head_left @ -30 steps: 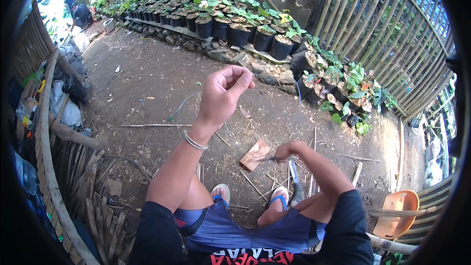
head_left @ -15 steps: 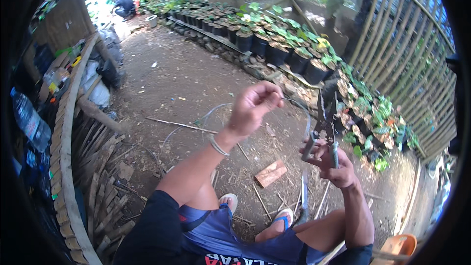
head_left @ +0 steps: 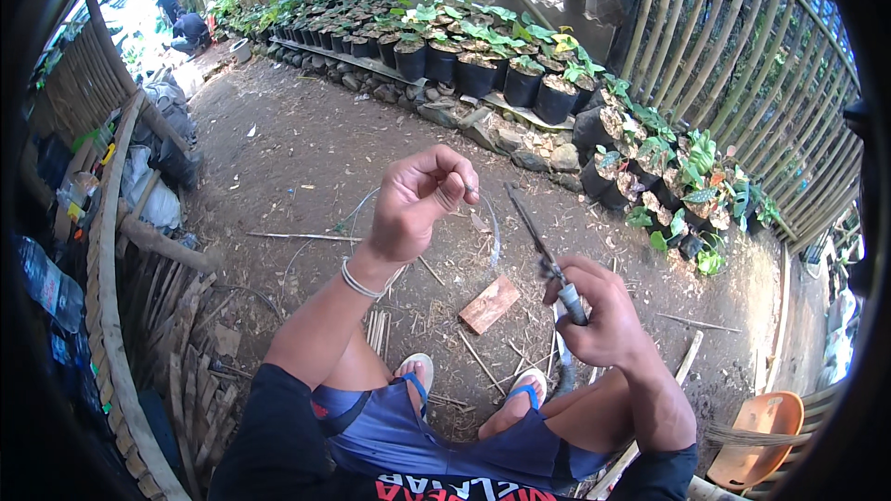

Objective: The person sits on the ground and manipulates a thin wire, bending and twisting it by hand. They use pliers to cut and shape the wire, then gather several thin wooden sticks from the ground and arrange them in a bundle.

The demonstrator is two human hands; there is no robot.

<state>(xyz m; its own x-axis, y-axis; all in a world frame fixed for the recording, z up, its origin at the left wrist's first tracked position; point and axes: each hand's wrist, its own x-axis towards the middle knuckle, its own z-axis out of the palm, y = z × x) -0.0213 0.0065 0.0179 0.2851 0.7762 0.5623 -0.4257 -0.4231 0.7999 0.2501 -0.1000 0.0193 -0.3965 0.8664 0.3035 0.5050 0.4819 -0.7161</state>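
Across the dirt floor (head_left: 306, 121), a slatted fence (head_left: 738, 65) rose at the right and a long row of potted plants (head_left: 474, 77) curved along the far side. Nearest the view, the person's dark shirt (head_left: 278, 422) carried large red and white lettering (head_left: 455, 490), partly cut off by the lower edge. Any label on the plastic bottle (head_left: 51, 280) at the left was too small to read. A wood block (head_left: 489, 304) lay in front of the feet, a knife (head_left: 562, 353) near it, both untouched. The right hand (head_left: 608, 311) had its grip wrapped around the shears (head_left: 539, 239), which pointed up and leftward; seen edge-on, their blades could not be told as spread or closed, and no brand showed. The left hand (head_left: 418, 204) had thumb and forefinger pressed together, its grip apparently pinching the end of a thin strand (head_left: 495, 232). Judging from this, taking up both was done; the blades stood apart from the strand, so working it with them seemed left.
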